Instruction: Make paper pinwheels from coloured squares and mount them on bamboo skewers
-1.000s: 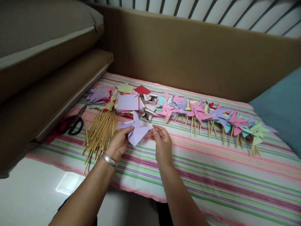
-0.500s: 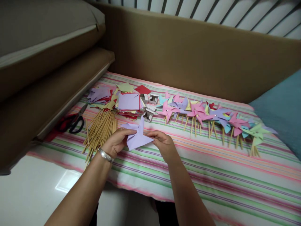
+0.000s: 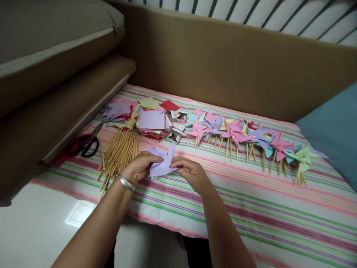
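Between my two hands is a purple paper pinwheel, cut into blades and partly folded, held above the striped cloth. My left hand, with a silver bangle at the wrist, pinches its left side, thumb on top near the middle. On the other side, the fingers of my right hand are closed on the paper's right corner. Left of my left hand lies a bundle of thin wooden sticks. Behind the pinwheel sit a stack of square paper sheets and small open boxes.
Black-handled scissors lie at the left by a red item. Finished pinwheels on sticks form a row on the right. Cut paper pieces lie at the back left. Brown cushions and a blue cushion flank the striped cloth.
My right hand has moved slightly left, bringing the right corner of the purple paper inward so that it bends. My left hand keeps its hold in nearly the same place.
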`<state>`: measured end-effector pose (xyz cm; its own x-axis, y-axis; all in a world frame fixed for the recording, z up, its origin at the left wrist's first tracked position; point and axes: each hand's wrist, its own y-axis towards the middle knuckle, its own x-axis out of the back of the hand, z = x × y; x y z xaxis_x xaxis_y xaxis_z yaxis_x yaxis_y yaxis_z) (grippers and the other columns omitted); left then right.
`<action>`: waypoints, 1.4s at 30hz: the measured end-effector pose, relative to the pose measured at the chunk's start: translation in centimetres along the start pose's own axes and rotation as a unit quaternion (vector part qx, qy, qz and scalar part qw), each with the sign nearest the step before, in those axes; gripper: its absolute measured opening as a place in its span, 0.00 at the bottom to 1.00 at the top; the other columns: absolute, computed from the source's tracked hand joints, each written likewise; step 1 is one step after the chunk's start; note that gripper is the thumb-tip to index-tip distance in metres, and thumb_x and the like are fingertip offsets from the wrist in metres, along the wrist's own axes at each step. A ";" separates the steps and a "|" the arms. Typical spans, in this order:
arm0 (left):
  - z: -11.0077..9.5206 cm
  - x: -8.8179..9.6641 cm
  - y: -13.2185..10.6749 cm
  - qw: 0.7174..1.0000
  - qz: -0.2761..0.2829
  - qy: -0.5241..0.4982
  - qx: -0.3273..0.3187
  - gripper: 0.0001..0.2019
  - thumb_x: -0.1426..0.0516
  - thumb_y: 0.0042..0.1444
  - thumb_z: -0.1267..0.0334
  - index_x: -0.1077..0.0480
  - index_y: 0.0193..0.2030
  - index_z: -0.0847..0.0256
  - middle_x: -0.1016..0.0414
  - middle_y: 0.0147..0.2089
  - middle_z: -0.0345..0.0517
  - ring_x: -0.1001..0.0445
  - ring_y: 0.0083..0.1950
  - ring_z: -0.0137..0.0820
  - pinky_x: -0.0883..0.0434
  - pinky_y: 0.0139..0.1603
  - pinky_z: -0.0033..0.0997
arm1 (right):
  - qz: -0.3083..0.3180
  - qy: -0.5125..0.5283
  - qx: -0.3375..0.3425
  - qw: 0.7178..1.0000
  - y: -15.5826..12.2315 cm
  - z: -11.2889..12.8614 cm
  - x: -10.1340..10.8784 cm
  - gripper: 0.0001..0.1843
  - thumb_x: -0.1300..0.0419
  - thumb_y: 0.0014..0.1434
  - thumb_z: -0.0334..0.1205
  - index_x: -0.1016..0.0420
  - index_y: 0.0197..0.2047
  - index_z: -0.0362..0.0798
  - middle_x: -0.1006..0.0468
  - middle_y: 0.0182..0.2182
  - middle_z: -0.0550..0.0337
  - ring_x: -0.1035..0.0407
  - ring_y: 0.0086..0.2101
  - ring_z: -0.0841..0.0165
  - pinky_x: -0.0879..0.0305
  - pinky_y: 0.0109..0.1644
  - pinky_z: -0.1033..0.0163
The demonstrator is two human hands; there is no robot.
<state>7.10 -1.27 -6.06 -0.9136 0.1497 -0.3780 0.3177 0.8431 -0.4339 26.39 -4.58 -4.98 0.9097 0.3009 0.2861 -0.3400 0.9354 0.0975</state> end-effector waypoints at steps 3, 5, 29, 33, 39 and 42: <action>-0.2 -0.3 -0.2 1.000 -0.014 0.008 -0.003 0.06 0.35 0.32 0.68 0.28 0.17 0.66 0.29 0.17 0.43 0.34 0.18 0.26 0.41 0.20 0.26 | 0.012 0.003 -0.001 1.000 0.0 0.1 -0.1 0.07 0.41 0.55 0.36 0.21 0.34 0.50 0.21 0.38 0.57 0.28 0.39 0.65 0.32 0.45 0.59; -0.3 -0.6 -0.3 1.000 -0.018 0.007 -0.006 0.06 0.34 0.31 0.68 0.28 0.17 0.66 0.29 0.18 0.43 0.34 0.19 0.26 0.41 0.21 0.26 | 0.011 0.013 0.003 1.000 0.1 0.0 -0.3 0.07 0.41 0.55 0.38 0.21 0.34 0.50 0.21 0.37 0.58 0.28 0.37 0.66 0.31 0.42 0.60; 1.4 -0.6 1.7 0.981 -0.115 -0.142 -0.068 0.11 0.34 0.32 0.69 0.26 0.27 0.67 0.25 0.23 0.43 0.29 0.24 0.29 0.34 0.29 0.28 | -0.167 -0.333 0.178 0.911 0.3 -0.5 -4.8 0.14 0.45 0.55 0.28 0.23 0.40 0.51 0.44 0.63 0.55 0.56 0.63 0.55 0.47 0.60 0.45; 1.8 -0.7 1.8 0.982 -0.098 -0.150 -0.065 0.10 0.34 0.33 0.69 0.25 0.27 0.67 0.26 0.22 0.42 0.30 0.24 0.28 0.34 0.28 0.27 | -0.187 -0.309 0.166 0.917 0.6 -0.6 -4.6 0.08 0.43 0.57 0.33 0.22 0.34 0.50 0.37 0.59 0.53 0.54 0.62 0.56 0.47 0.60 0.45; 1.4 -1.6 1.1 0.977 -0.102 -0.163 -0.091 0.09 0.34 0.33 0.69 0.26 0.24 0.67 0.24 0.24 0.43 0.29 0.25 0.27 0.34 0.28 0.26 | -0.204 -0.229 0.081 0.948 1.0 -0.8 -4.4 0.07 0.42 0.57 0.37 0.22 0.32 0.50 0.34 0.57 0.52 0.51 0.61 0.57 0.50 0.62 0.45; 1.6 -2.2 0.9 0.978 -0.089 -0.167 -0.092 0.07 0.34 0.34 0.69 0.26 0.23 0.68 0.24 0.23 0.44 0.30 0.24 0.26 0.35 0.28 0.25 | -0.230 -0.186 0.025 0.955 1.0 -0.9 -4.4 0.06 0.40 0.55 0.39 0.22 0.30 0.50 0.33 0.56 0.52 0.49 0.60 0.57 0.52 0.62 0.45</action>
<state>9.80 -1.66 -6.88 -0.8064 -0.1590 -0.5696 0.0817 0.9240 -0.3736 22.29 -4.83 -6.95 0.8216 -0.2344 0.5196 0.0555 0.9401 0.3364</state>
